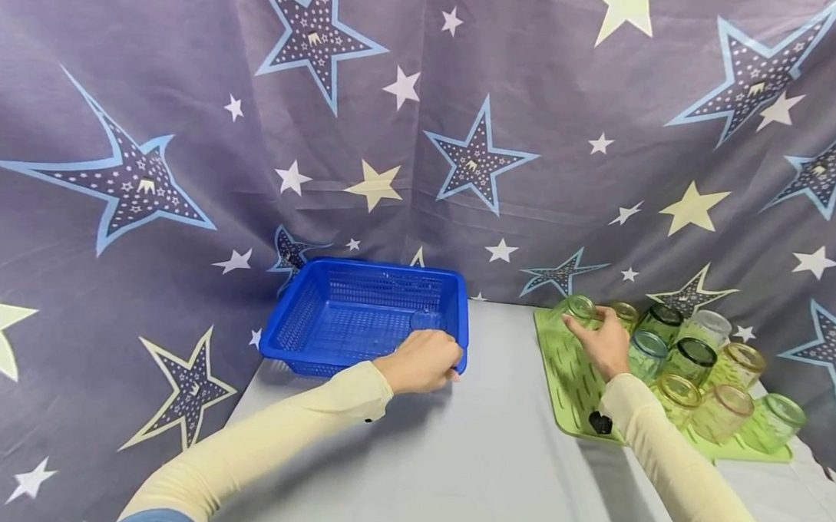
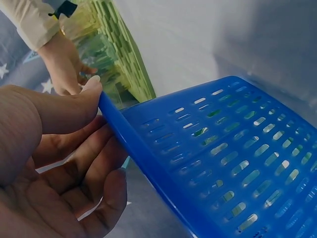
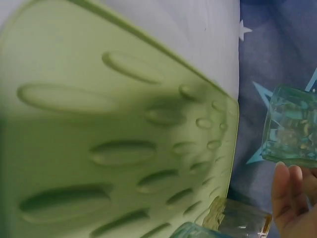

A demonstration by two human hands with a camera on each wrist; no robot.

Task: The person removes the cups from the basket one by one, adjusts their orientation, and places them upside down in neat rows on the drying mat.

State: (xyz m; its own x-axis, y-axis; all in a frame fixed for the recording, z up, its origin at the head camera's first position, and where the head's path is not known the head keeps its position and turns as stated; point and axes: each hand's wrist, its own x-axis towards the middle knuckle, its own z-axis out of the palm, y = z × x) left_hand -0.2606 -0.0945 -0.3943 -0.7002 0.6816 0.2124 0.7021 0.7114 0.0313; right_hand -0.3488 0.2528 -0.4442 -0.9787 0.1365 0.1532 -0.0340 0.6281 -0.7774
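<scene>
My left hand [image 1: 423, 361] grips the rim of the blue plastic basket [image 1: 362, 363] at its near right corner. In the left wrist view the thumb lies on the rim [image 2: 143, 166] and the fingers curl beneath it. A clear glass [image 1: 427, 320] sits inside the basket, near its right wall. Over the far left part of the green drying mat [image 1: 559, 373], my right hand [image 1: 607, 344] holds a green glass [image 1: 574, 309] between thumb and fingers. The right wrist view has this glass [image 3: 292, 124] at its right edge, with the fingertips against it.
Several coloured glasses, among them a blue one [image 1: 647, 353], a dark one [image 1: 694, 359] and a pink one [image 1: 724, 414], stand close together on the right of the mat. A star-patterned curtain [image 1: 551, 196] hangs behind the white table [image 1: 494, 448].
</scene>
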